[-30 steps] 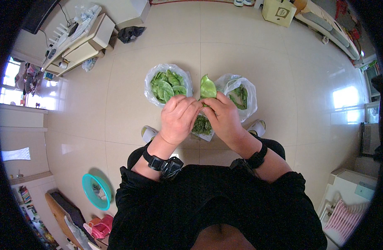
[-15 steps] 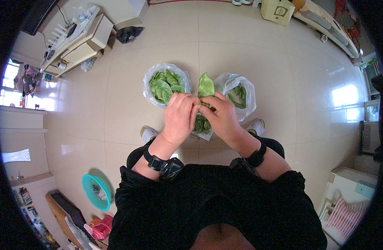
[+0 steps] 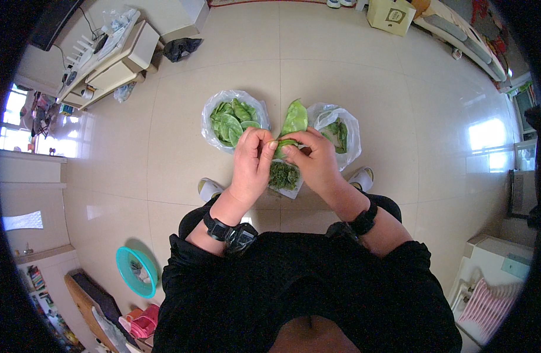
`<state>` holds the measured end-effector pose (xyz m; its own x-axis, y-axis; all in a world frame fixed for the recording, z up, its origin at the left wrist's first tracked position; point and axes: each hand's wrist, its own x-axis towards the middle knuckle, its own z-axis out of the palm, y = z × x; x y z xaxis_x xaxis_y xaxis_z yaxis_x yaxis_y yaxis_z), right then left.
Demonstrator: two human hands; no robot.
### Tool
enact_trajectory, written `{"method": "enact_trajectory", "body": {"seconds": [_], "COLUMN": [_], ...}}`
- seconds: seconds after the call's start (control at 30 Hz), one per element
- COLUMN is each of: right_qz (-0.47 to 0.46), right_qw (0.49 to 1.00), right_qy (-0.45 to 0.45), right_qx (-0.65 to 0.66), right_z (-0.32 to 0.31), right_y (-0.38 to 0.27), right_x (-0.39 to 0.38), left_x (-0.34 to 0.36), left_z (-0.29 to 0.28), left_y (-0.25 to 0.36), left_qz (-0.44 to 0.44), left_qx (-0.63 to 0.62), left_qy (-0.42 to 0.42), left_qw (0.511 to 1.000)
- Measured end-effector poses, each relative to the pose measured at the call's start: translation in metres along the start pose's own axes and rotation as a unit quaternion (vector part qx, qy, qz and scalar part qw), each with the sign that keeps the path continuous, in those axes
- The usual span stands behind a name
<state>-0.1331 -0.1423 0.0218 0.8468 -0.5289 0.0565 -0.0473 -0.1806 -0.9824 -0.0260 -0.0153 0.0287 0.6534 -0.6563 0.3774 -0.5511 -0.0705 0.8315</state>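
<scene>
A large flat green bean pod (image 3: pixel 294 119) stands up from between my hands. My right hand (image 3: pixel 313 156) is closed on it with thumb and fingers. Pinched shut at the pod's near edge is my left hand (image 3: pixel 252 160), its fingertips touching the right hand's grip; part of the pod there is hidden by fingers. Beyond my left hand sits a clear plastic bag (image 3: pixel 210 130) full of flat pods (image 3: pixel 229 125). Beside my right hand is another open plastic bag (image 3: pixel 353 138) with some pods (image 3: pixel 342 136) inside. Below both hands, green trimmings (image 3: pixel 283 175) lie piled on a white sheet (image 3: pixel 292 193).
My slippered feet (image 3: pixel 209 189) flank the bags on the tiled floor (image 3: pixel 223 70). A turquoise basin (image 3: pixel 122 267) stands at lower left. A black bag (image 3: pixel 182 49) lies by the white cabinet (image 3: pixel 114 70), and a cream tote (image 3: pixel 392 16) stands far right.
My hands have shifted slightly, with the left fingertips moving left. The pod now tilts to the right and shows more of its length; more of the trimmings pile is visible.
</scene>
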Motion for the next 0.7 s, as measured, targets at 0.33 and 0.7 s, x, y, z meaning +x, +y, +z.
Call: {"method": "enact_trajectory", "body": {"seconds": [0.33, 0.7], "right_qz": [0.018, 0.030], "right_qw": [0.999, 0.997], "right_qy": [0.033, 0.049], "right_qx": [0.036, 0.060], "right_z": [-0.002, -0.008], "right_y": [0.000, -0.009], "right_x": [0.002, 0.004], "left_x": [-0.004, -0.002], "left_z": [-0.001, -0.001], "left_y": [-0.010, -0.019], "left_qz": [-0.049, -0.104], "left_qx": [-0.038, -0.155], "left_qy": [0.011, 0.061], "left_qw": [0.998, 0.981]}}
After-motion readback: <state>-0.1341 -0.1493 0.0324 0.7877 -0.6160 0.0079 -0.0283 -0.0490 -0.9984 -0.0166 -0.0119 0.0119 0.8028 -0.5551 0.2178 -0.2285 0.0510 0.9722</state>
